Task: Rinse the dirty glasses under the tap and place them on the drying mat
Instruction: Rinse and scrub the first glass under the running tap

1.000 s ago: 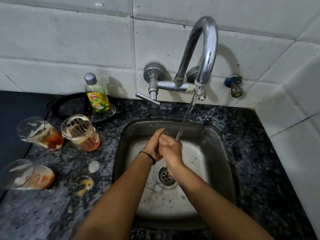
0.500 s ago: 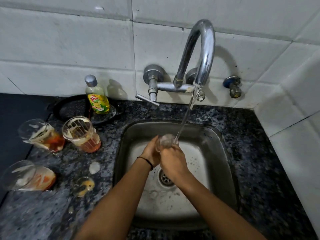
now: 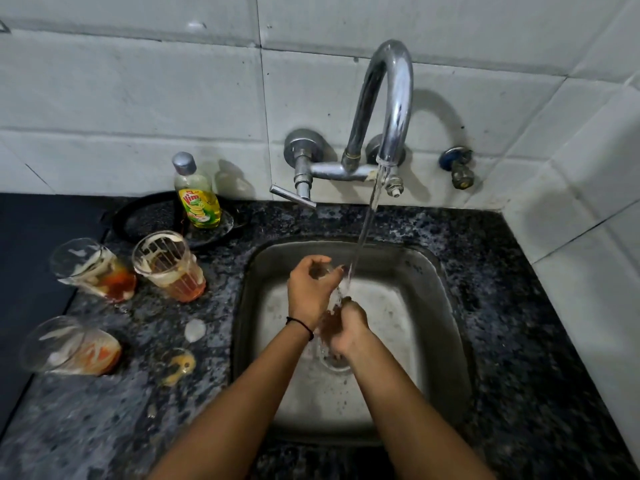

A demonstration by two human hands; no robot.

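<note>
Over the steel sink (image 3: 446, 306), both of my hands hold a clear glass (image 3: 332, 299) under the water running from the chrome tap (image 3: 393, 98). My left hand (image 3: 310, 289) grips its upper part and my right hand (image 3: 348, 329) its lower part. The glass is mostly hidden by fingers and water. Three dirty glasses with orange and white residue stand on the counter at the left: one at the far left (image 3: 93, 270), one beside it (image 3: 169, 266) and one nearer me (image 3: 71, 346). A dark mat (image 3: 20, 258) lies along the left edge.
A yellow-green dish soap bottle (image 3: 197, 194) stands on a black round dish (image 3: 149, 216) behind the glasses. Small wet spills (image 3: 180, 367) mark the speckled granite counter (image 3: 502, 341). White tiled walls close in at the back and right, and a small valve (image 3: 457, 168) sticks out of the back wall.
My hands have shifted on the glass: the left moved up toward its top and the right slid down toward the drain. Water keeps running over the glass.
</note>
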